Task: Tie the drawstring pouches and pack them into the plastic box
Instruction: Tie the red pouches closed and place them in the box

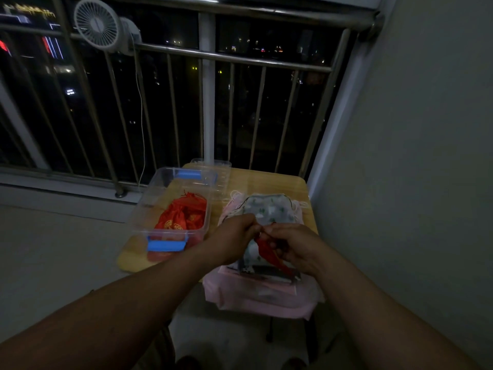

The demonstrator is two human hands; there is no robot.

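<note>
Red pouch [269, 253] hangs between both hands, long axis slanting down-right, mouth up; left hand [234, 236] and right hand [292, 245] pinch its top, fingers curled.

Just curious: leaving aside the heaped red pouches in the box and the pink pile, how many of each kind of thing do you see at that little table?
clear plastic box: 1
clear lid behind it: 1
grey patterned bag: 1
red pouch, pinched by the left hand and right hand: 1
Total: 4
</note>
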